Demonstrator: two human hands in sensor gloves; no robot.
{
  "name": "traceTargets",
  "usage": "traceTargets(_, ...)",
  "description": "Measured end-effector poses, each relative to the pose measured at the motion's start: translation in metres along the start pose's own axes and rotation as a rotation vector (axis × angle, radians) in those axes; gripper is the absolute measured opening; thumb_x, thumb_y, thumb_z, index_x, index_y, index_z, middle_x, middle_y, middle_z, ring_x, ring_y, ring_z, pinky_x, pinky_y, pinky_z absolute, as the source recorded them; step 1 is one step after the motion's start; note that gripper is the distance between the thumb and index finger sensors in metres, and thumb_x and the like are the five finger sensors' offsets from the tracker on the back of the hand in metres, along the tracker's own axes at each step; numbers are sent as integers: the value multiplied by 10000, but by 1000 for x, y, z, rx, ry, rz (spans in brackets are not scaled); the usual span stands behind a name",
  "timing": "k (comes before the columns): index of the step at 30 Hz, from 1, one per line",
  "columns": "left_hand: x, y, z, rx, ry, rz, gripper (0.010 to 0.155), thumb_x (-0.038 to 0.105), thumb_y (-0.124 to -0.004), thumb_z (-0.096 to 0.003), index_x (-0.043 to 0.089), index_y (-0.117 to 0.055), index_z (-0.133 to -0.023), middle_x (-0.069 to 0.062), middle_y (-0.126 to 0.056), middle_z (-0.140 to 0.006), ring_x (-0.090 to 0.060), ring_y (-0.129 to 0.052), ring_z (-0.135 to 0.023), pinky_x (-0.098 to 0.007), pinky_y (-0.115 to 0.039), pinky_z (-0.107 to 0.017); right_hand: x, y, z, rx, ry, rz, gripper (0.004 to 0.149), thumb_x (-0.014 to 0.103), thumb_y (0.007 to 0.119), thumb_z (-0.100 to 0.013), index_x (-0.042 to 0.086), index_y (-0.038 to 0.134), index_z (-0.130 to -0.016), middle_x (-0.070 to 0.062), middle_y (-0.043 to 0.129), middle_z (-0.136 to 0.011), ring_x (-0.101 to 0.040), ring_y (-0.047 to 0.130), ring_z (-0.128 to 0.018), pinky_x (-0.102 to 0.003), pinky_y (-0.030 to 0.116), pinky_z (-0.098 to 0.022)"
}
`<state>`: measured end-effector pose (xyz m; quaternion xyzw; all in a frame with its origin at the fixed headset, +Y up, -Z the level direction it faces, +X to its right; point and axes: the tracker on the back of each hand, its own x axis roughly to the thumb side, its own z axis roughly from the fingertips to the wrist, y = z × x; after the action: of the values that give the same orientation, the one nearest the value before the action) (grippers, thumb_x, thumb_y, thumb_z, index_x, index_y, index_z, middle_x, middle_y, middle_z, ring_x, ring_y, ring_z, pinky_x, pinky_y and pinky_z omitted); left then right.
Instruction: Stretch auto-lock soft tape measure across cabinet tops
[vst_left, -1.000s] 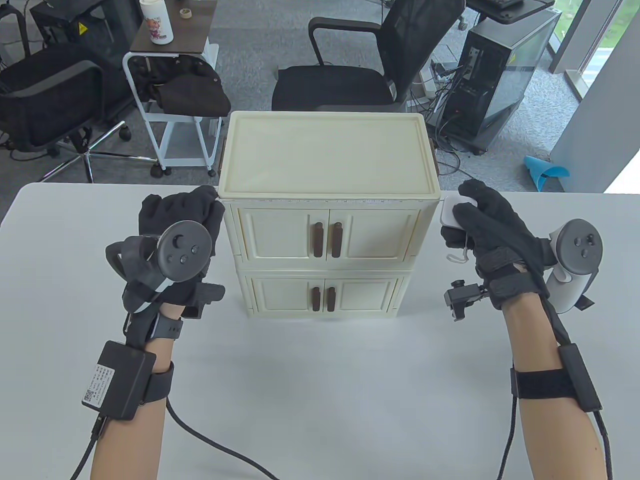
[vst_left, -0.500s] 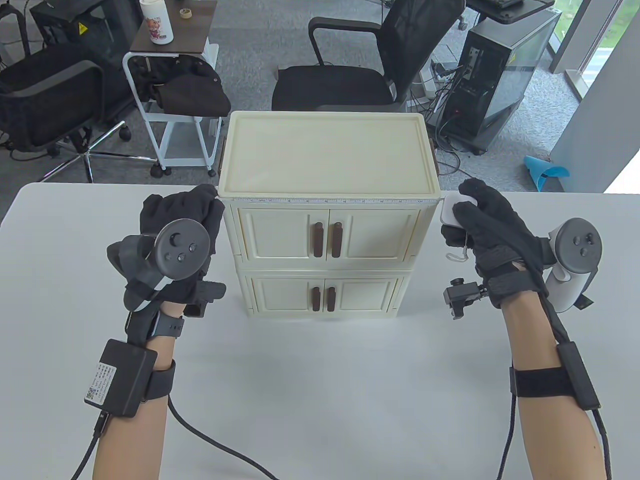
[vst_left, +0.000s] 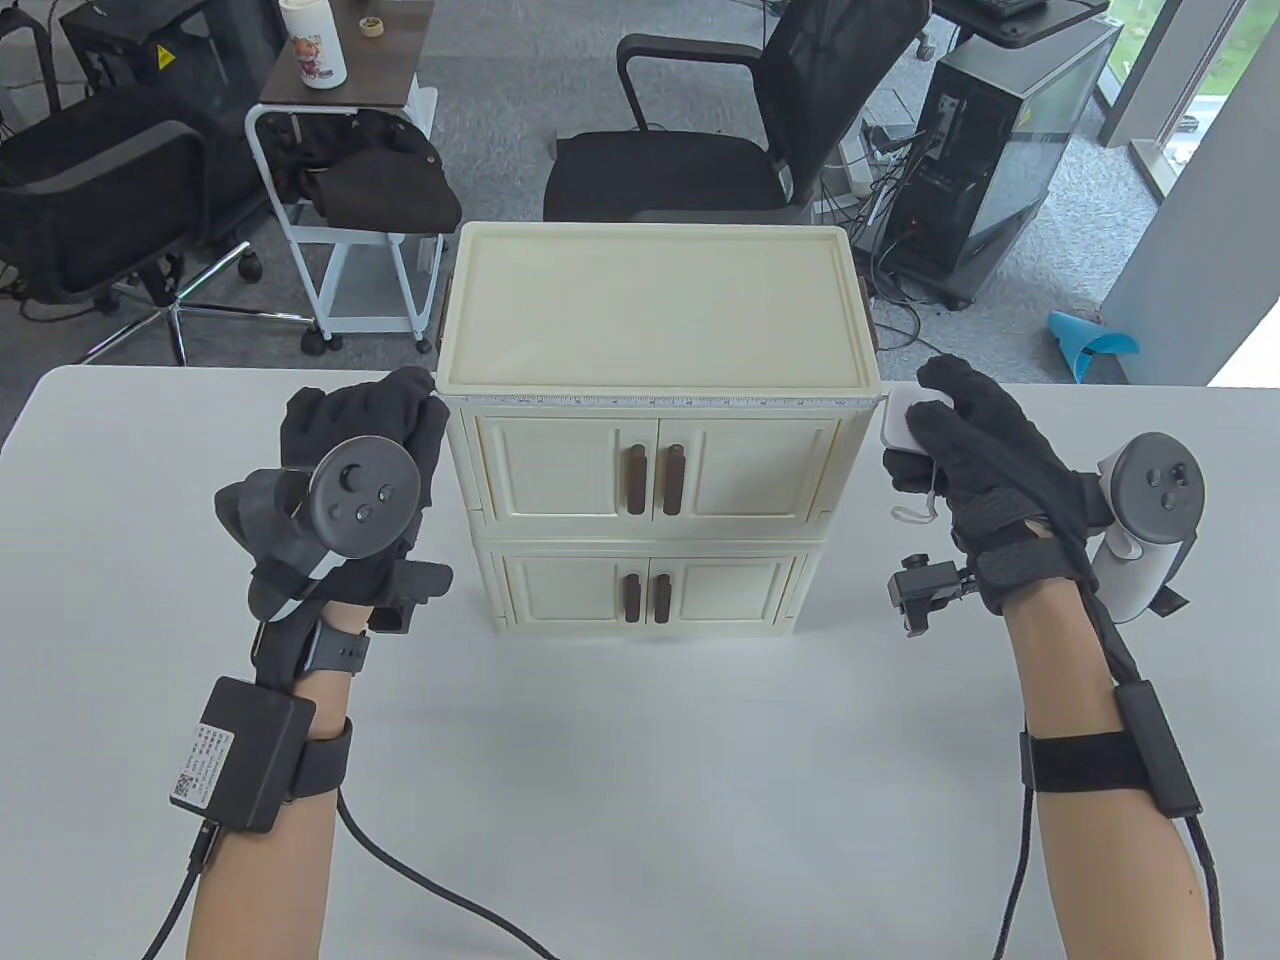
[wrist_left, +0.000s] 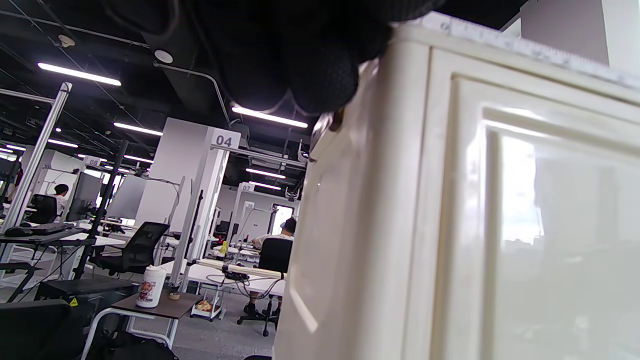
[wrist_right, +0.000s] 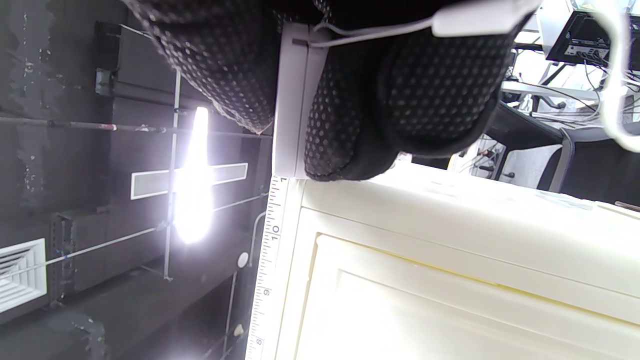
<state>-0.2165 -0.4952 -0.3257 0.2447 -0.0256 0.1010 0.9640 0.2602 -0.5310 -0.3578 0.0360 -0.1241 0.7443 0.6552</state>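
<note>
Table view: the tape (vst_left: 650, 401) lies left-to-right along the cabinet's (vst_left: 655, 300) front top edge. Your left hand (vst_left: 365, 440) pins its free end at the left corner; your right hand (vst_left: 960, 440) grips the case (vst_left: 900, 420) beside the right corner. Chairs stand beyond the worktop (vst_left: 640, 780).

Left wrist view: fingers (wrist_left: 320, 85) are closed at the corner.

Right wrist view: fingers (wrist_right: 350, 115) wrap the case; the tape runs straight away from it, unobstructed.
</note>
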Motion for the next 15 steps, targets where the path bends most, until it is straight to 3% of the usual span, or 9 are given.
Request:
traceTargets(10, 0, 1, 1, -8, 1, 13, 439, 455, -588, -632, 244, -648, -1013, 107, -859, -950, -212, -876, -964, -633, -590, -784, 0, 0, 1, -7, 4, -35, 499, 295, 868, -554, 114, 717, -995, -197, 919, -810, -262, 1039, -513, -451, 903, -391)
traceTargets(15, 1, 7, 13, 5, -32, -5, 440, 454, -586, -634, 238, -650, -1011, 105, -858, -948, -212, -878, -961, -633, -590, -783, 8, -4, 8, -27, -42, 7, 483, 286, 872, -548, 105, 737, -974, -207, 935, -779, -258, 1042, -486, -453, 907, -372)
